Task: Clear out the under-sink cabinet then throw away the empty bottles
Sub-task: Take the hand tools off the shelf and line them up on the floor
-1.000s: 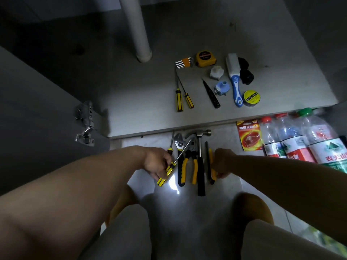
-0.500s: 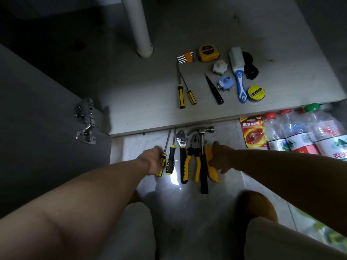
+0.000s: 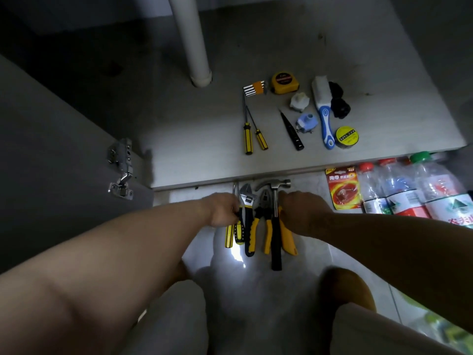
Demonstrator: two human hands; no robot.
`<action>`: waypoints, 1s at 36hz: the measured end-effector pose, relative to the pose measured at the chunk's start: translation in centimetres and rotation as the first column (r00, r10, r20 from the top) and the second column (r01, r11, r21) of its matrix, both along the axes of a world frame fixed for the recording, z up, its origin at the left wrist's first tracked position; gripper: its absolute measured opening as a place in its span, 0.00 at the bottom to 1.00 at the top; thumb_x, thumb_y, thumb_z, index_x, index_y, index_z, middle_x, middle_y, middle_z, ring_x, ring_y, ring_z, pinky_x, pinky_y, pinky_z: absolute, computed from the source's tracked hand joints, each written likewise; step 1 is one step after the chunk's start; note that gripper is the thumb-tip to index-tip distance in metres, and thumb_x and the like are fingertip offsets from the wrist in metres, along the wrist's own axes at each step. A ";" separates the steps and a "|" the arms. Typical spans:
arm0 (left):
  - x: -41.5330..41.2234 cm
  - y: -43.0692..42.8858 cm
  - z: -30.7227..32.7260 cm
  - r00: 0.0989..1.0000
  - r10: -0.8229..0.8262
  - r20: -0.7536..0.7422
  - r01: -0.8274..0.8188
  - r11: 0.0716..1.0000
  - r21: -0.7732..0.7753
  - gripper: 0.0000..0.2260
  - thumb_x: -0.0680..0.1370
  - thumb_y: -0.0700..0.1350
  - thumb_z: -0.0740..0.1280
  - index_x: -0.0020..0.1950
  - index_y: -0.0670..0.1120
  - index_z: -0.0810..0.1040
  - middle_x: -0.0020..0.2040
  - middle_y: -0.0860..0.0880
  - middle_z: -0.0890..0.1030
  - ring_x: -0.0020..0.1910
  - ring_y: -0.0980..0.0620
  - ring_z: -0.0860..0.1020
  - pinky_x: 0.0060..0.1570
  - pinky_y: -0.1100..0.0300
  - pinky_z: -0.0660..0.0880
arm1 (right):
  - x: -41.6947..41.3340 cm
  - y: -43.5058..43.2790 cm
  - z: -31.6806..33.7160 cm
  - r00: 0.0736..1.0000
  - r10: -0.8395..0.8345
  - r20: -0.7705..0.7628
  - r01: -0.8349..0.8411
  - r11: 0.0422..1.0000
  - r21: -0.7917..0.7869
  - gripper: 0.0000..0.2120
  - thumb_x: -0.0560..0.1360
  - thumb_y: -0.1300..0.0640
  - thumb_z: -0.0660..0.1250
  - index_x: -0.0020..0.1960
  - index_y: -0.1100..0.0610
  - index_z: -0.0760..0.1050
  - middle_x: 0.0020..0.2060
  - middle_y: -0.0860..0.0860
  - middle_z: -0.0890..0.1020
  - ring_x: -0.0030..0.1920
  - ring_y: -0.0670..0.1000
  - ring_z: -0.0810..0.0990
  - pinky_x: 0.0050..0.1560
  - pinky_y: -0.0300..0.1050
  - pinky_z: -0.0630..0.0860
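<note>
Three plastic water bottles (image 3: 399, 188) lie side by side on the tiled floor at the right, outside the cabinet. My left hand (image 3: 222, 210) is curled over the tops of two yellow-handled screwdrivers (image 3: 231, 235) lying on the floor. My right hand (image 3: 303, 210) presses on a yellow utility knife (image 3: 288, 240). Between my hands lie a wrench (image 3: 247, 201), pliers (image 3: 261, 224) and a hammer (image 3: 276, 242), all in a row just before the cabinet floor (image 3: 194, 139).
Inside the cabinet lie two more screwdrivers (image 3: 247, 135), hex keys (image 3: 254, 88), a tape measure (image 3: 284, 82), a blue-handled brush (image 3: 323, 111) and a tape roll (image 3: 346, 137). A white pipe (image 3: 189, 39) rises at the back. The open door with its hinge (image 3: 121, 170) stands left. A red battery pack (image 3: 343, 188) lies beside the bottles.
Both hands moved forward toward the cabinet edge. The screwdrivers went from tilted in my left hand to lying straight on the floor; the yellow knife now lies beside the hammer.
</note>
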State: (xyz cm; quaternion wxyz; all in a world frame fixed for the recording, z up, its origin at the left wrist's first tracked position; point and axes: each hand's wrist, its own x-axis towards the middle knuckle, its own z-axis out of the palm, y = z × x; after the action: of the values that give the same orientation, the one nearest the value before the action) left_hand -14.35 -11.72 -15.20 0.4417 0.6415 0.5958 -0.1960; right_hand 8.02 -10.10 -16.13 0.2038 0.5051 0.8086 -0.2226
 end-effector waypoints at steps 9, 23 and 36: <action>1.6 3.3 4.3 0.907 0.264 0.327 -0.390 0.820 0.419 0.06 0.80 0.47 0.65 0.46 0.48 0.78 0.41 0.48 0.82 0.41 0.47 0.81 0.45 0.50 0.80 | -1.1 2.2 2.4 0.938 0.134 -0.319 -0.039 0.957 0.287 0.08 0.79 0.51 0.59 0.49 0.53 0.73 0.41 0.52 0.81 0.35 0.54 0.79 0.33 0.45 0.74; 1.3 5.7 2.8 0.959 0.265 0.099 -0.261 0.695 0.669 0.07 0.80 0.47 0.66 0.56 0.49 0.79 0.56 0.45 0.73 0.56 0.43 0.76 0.53 0.48 0.78 | -4.5 7.4 3.7 0.869 -0.035 -0.493 0.194 0.942 0.275 0.22 0.76 0.60 0.63 0.70 0.55 0.69 0.62 0.59 0.67 0.48 0.61 0.77 0.46 0.52 0.77; -1.6 3.2 3.1 0.903 0.381 0.197 -0.429 0.790 0.438 0.13 0.76 0.44 0.68 0.59 0.50 0.74 0.49 0.48 0.81 0.49 0.46 0.78 0.49 0.53 0.78 | -6.7 6.9 3.3 0.912 -0.197 -0.361 0.289 0.931 0.224 0.18 0.75 0.64 0.64 0.63 0.62 0.66 0.54 0.62 0.76 0.53 0.65 0.79 0.46 0.50 0.73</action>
State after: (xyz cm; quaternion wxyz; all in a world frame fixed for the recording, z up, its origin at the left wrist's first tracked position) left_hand -15.90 -8.52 -12.11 0.3326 0.5955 0.7262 0.0859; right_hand 1.34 -3.25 -12.87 -0.0362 0.5810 0.7842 -0.2151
